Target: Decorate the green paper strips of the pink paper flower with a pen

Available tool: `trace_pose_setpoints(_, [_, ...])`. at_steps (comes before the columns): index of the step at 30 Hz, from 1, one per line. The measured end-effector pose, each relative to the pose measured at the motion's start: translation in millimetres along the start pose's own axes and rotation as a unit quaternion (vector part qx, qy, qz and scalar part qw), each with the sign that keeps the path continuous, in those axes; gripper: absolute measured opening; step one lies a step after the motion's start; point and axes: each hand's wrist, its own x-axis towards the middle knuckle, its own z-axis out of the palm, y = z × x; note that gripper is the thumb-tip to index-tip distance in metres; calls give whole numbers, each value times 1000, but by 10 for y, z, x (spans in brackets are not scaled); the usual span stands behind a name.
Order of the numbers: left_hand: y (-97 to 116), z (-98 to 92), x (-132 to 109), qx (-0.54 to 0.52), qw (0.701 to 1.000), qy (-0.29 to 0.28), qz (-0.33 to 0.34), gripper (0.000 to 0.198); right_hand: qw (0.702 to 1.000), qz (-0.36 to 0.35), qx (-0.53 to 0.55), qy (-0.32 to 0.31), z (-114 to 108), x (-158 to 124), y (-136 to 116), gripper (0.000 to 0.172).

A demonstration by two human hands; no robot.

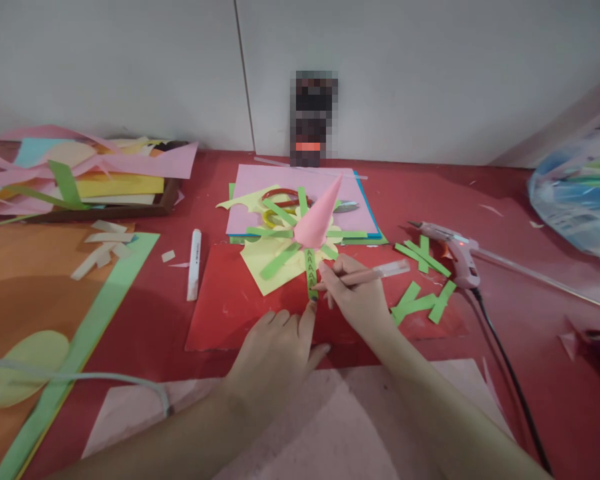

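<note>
A pink paper cone (316, 219) stands on a pale yellow scalloped paper piece, with several green paper strips spreading out around it. Dark marks like a row of letter A's run down the green strip (310, 261) that points toward me. My right hand (363, 297) is closed around a pen (373, 273), its tip at that strip. The index fingertip of my left hand (275, 347) presses the strip's near end; its thumb is spread apart and the hand holds nothing. Beneath lie a yellow paper piece (265, 270) and a red board (230, 313).
Loose green strips (423, 303) and a glue gun (455, 250) with a cord lie at right. A white marker (195, 263) is at left. Scissors (280, 195) rest on pink paper (245, 200) behind the cone. A paper-filled tray (167, 200) stands far left, a plastic bag (570, 193) far right.
</note>
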Motion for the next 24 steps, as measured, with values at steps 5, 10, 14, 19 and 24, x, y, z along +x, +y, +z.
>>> trace_pose_setpoints(5, [2,-4,5,2,1000,-4,-5,46,999,6,-28,30,-12,-1,0,35])
trace_pose_setpoints(10, [3,-7,-1,6,1000,-6,-2,46,999,2,-30,34,-14,-1,-5,33])
trace_pose_setpoints(14, [5,-18,-6,14,1000,-13,-2,44,999,6,-33,36,-15,-1,-2,33])
trace_pose_setpoints(19, [31,-23,-17,13,1000,-16,-13,45,999,7,-38,36,-23,-7,2,33])
trace_pose_setpoints(24, [61,-11,-35,28,999,-12,-16,46,998,11,-45,38,-16,-5,9,34])
